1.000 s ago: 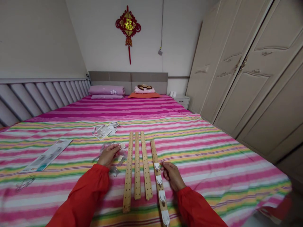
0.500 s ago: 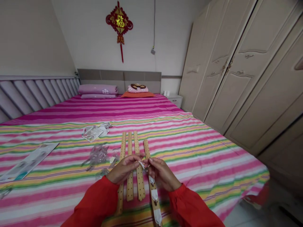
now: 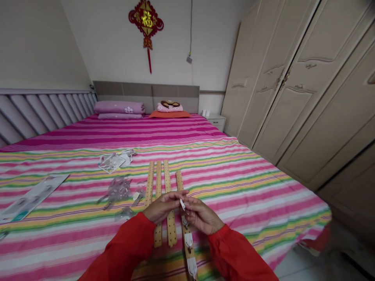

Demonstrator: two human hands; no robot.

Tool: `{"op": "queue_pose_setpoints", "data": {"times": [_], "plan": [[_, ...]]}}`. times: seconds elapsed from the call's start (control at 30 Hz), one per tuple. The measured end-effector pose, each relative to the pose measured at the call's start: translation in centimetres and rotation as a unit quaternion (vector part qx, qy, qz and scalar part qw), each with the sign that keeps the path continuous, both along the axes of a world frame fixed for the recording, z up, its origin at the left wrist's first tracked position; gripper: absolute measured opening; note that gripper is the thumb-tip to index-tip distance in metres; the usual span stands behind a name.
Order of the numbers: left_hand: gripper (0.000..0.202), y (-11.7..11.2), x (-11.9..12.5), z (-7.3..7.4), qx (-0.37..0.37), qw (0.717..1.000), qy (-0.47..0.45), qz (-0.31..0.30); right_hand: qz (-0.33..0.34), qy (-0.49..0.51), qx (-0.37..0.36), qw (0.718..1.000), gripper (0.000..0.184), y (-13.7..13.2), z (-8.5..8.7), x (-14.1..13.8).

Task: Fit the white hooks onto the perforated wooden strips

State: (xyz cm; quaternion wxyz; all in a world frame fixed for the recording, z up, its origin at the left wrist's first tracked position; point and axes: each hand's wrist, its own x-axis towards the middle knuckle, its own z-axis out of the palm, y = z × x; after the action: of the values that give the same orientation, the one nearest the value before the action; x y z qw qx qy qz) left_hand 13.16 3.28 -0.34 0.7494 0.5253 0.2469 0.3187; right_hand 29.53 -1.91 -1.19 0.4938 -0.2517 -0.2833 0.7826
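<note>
Head view, clock centred on the white piece (image 3: 182, 204) between the hands, 12 = top of frame. White piece: small, smooth, seen nearly edge-on, held up over the hook strip (image 3: 179, 181). That strip is pale tan, wood-look, flat and narrow, dotted down its length; runs 12 to between 5 and 6. Three white hooks (image 3: 188, 240) show in line on it below the hands, rounded plates, topmost partly hidden by fingers.

Three more dotted strips (image 3: 171, 234), same finish, side by side from about 11 down to 7, part covered by left hand and sleeve. Clear crinkled plastic (image 3: 118, 189) heaped between 9 and 10. Flat packets (image 3: 111, 162), white and clear, at 10. Long card (image 3: 33, 197), pale and glossy, far out at 9. All on a striped cloth (image 3: 249, 187), pink/white/yellow/green, lightly wrinkled. Wardrobe (image 3: 269, 70) with moulded cream doors between 1 and 2.

Writing: red wall knot (image 3: 146, 19) between 11 and 12 carries a gold character, looks like 福. Long card has a teal corner patch, print too small to read.

Left hand (image 3: 162, 206) at 9: fingers curled, tips closed in a pinch on the piece. Right hand (image 3: 202, 214) at 4: thumb and forefinger pinch its other side, remaining fingers loosely bent. Fingertips of both nearly meet.
</note>
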Motion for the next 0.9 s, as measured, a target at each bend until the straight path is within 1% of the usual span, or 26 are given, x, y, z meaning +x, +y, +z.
{"op": "queue_pose_setpoints", "data": {"times": [0.1, 0.17, 0.27, 0.33, 0.4, 0.47, 0.57, 0.67, 0.73, 0.8, 0.9], "plan": [[0.041, 0.6, 0.5, -0.1, -0.028, 0.999, 0.001, 0.025, -0.041, -0.021, -0.011, 0.999, 0.028, 0.8, -0.2, 0.4], [0.046, 1.2, 0.7, -0.2, -0.052, 0.997, 0.013, 0.061, -0.085, -0.048, -0.013, 0.995, 0.029, 1.7, -0.3, 0.8], [0.030, 2.2, 1.2, -0.4, -0.097, 0.985, 0.047, 0.133, -0.163, -0.079, -0.019, 0.983, 0.024, 3.2, -0.5, 1.2], [0.022, 2.8, 1.6, -0.5, -0.107, 0.978, 0.063, 0.169, -0.204, -0.093, -0.025, 0.974, 0.022, 4.1, -0.9, 1.2], [0.023, 3.3, 2.0, -0.7, -0.100, 0.973, 0.075, 0.192, -0.234, -0.115, -0.026, 0.965, 0.021, 4.8, -1.5, 0.9], [0.029, 3.8, 2.4, -1.1, -0.084, 0.969, 0.091, 0.215, -0.253, -0.141, -0.016, 0.957, 0.020, 5.3, -2.2, 0.6], [0.031, 4.7, 2.8, -2.2, -0.047, 0.959, 0.124, 0.250, -0.266, -0.177, -0.006, 0.948, 0.018, 5.8, -3.2, 0.2], [0.024, 5.5, 3.3, -3.7, -0.006, 0.947, 0.163, 0.279, -0.272, -0.213, -0.014, 0.938, 0.016, 6.3, -4.1, 0.0], [0.019, 5.9, 3.6, -4.5, 0.009, 0.941, 0.181, 0.287, -0.278, -0.235, -0.020, 0.931, 0.015, 6.6, -4.6, -0.1], [0.015, 6.2, 4.0, -5.0, 0.019, 0.936, 0.193, 0.292, -0.284, -0.249, -0.023, 0.926, 0.014, 6.9, -5.0, -0.1], [0.011, 6.4, 4.2, -5.4, 0.045, 0.926, 0.221, 0.301, -0.289, -0.257, -0.023, 0.922, 0.014, 7.3, -5.4, -0.2]]}}
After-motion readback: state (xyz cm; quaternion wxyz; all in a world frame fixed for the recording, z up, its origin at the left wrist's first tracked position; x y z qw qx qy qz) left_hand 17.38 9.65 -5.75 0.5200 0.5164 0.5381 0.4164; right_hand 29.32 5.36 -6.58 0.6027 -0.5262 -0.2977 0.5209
